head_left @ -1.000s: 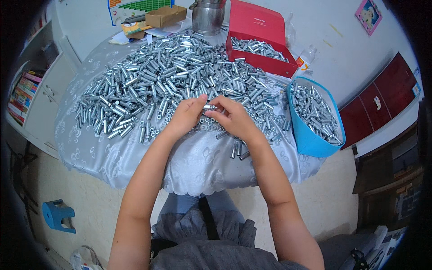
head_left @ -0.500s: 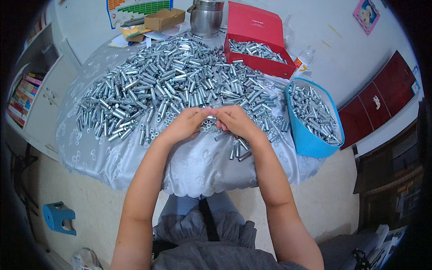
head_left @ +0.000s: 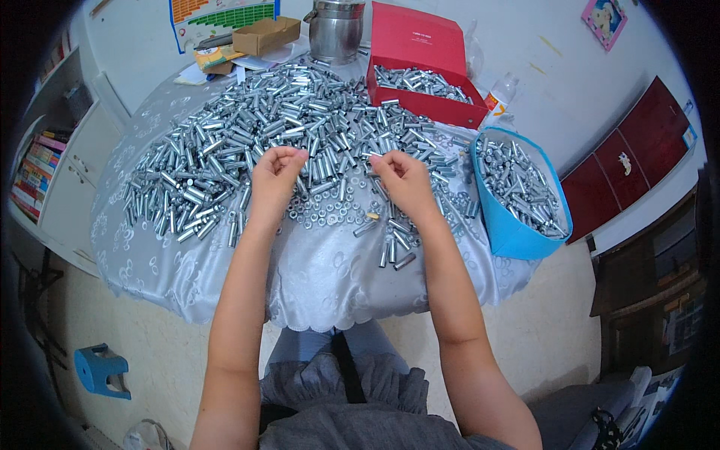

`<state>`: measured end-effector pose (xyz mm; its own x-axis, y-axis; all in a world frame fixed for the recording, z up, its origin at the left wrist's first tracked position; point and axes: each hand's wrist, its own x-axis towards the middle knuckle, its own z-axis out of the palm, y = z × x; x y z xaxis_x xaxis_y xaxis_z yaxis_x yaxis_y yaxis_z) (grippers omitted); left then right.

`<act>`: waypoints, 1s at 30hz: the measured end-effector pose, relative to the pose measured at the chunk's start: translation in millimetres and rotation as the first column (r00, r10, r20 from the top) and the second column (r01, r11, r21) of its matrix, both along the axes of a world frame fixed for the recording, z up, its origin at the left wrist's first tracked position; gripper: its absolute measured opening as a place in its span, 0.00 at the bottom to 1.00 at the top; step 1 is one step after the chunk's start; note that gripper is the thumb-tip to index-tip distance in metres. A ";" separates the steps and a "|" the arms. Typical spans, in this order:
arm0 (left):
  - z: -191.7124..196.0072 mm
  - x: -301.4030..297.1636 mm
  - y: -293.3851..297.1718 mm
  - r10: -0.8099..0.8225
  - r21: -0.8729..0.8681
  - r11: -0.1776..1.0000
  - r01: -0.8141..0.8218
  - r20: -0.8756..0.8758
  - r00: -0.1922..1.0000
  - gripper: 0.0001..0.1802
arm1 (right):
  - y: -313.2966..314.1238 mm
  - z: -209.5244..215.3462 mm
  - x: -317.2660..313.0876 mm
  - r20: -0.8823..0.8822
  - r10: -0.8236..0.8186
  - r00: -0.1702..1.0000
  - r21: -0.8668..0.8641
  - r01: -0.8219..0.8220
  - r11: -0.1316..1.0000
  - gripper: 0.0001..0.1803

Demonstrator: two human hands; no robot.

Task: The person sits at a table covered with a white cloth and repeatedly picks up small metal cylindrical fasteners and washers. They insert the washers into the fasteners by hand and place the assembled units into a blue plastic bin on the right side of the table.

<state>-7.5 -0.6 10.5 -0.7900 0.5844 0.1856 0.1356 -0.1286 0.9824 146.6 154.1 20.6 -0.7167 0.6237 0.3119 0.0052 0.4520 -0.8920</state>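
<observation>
Right hand (head_left: 405,181) near metal tubes (head_left: 274,124), more in red box (head_left: 427,109), blue bin (head_left: 510,234)

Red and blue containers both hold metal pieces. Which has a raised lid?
The red box, right of the metal pot: its lid stands up behind the metal pieces. The blue bin shows no lid.

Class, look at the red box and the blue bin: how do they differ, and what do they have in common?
Lid: the red box has a raised lid, while the blue bin shows none.
Colour: the red box is red outside; the blue bin is bright light blue.
Place: the red box stands farther from the person; the blue bin is nearer and farther right.
Shared: both hold many silvery metal pieces.
</observation>
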 end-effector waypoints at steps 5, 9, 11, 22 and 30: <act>-7.2 11.1 -0.1 0.022 -0.168 0.941 -0.294 -0.836 0.548 0.11 | 17.2 -4.8 6.7 0.051 -0.236 0.970 0.195 0.222 0.955 0.13; -17.6 16.6 -2.0 -0.082 -0.319 0.884 -0.342 -0.826 0.558 0.19 | 10.0 14.8 18.0 0.381 -0.204 0.902 0.274 0.100 0.957 0.15; -19.1 16.7 -2.4 -0.100 -0.337 0.884 -0.324 -0.813 0.574 0.19 | 6.6 17.6 24.0 0.461 -0.146 0.875 0.313 -0.007 0.950 0.16; 8.3 26.9 -8.7 -0.090 -0.296 0.908 -0.298 -0.830 0.551 0.16 | 17.7 -1.0 21.7 0.396 -0.016 0.918 0.345 -0.132 0.929 0.16; 12.3 1.5 9.1 -0.066 -0.339 0.883 -0.325 -0.775 0.629 0.09 | 16.5 -0.8 16.8 0.211 0.011 0.977 0.126 -0.038 0.991 0.16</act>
